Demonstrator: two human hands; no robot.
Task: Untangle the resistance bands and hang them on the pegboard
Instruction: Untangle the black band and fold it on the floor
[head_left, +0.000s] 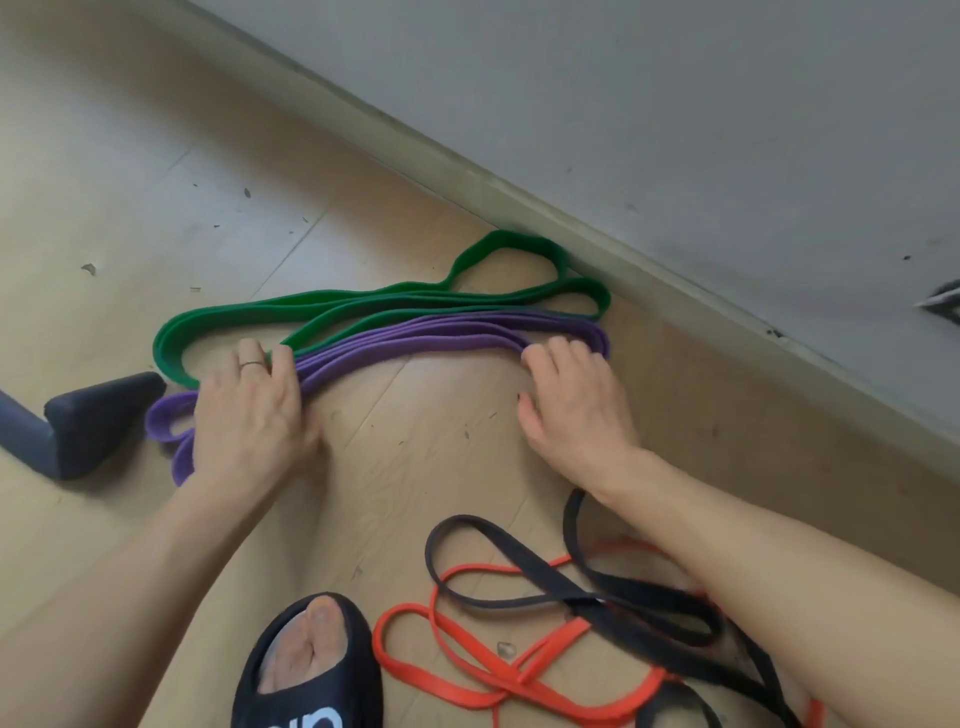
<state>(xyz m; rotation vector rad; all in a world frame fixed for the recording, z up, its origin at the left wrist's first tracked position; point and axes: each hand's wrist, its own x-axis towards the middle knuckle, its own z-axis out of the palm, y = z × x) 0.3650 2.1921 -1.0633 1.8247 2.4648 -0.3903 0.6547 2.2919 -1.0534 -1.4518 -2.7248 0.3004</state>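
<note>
A folded purple band lies on the wooden floor, with a folded green band just behind it, near the wall. My left hand lies flat over the left part of the purple band, fingers on its strands. My right hand touches the band's right end with bent fingertips, thumb held apart. Nearer to me, a black band and an orange band lie tangled together under my right forearm. No pegboard is in view.
A grey wall with a skirting board runs diagonally behind the bands. A dark grey padded object lies at the left edge. My foot in a black slipper stands at the bottom centre.
</note>
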